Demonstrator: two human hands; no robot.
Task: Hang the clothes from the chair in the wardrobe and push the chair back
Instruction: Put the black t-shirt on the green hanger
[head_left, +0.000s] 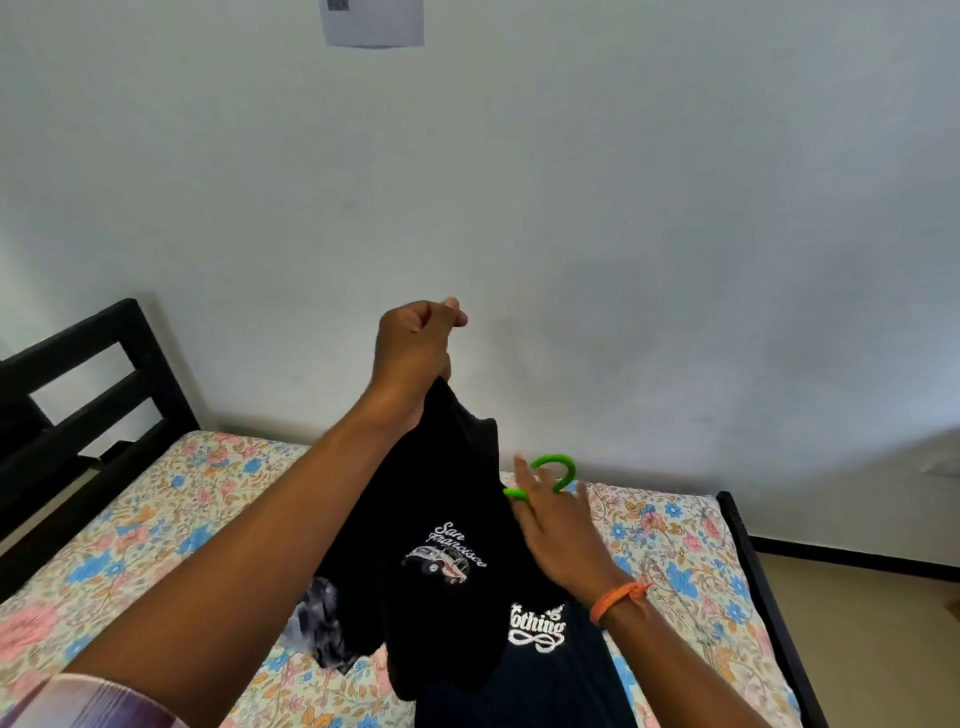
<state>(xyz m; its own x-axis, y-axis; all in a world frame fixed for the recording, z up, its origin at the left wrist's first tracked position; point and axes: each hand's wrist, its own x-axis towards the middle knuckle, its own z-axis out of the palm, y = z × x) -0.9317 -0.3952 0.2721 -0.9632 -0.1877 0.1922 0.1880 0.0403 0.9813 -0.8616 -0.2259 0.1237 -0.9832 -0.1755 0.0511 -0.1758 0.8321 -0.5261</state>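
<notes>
My left hand (415, 348) is raised and grips a black T-shirt (441, 519) by its top edge, so the shirt with a "San Francisco" print hangs above the bed. My right hand (550, 525), with an orange thread at the wrist, is stretched out with straight fingers against a green hanger (558, 470). Only the hanger's hook and a short piece show past the fingers. A dark navy shirt (540, 670) with white lettering lies on the bed below. Neither chair nor wardrobe is in view.
A bed with a floral sheet (156, 530) and a black frame (104, 374) fills the lower view, against a white wall (623, 208). A grey patterned garment (324, 623) lies on the sheet. Beige floor (872, 649) shows at the right of the bed.
</notes>
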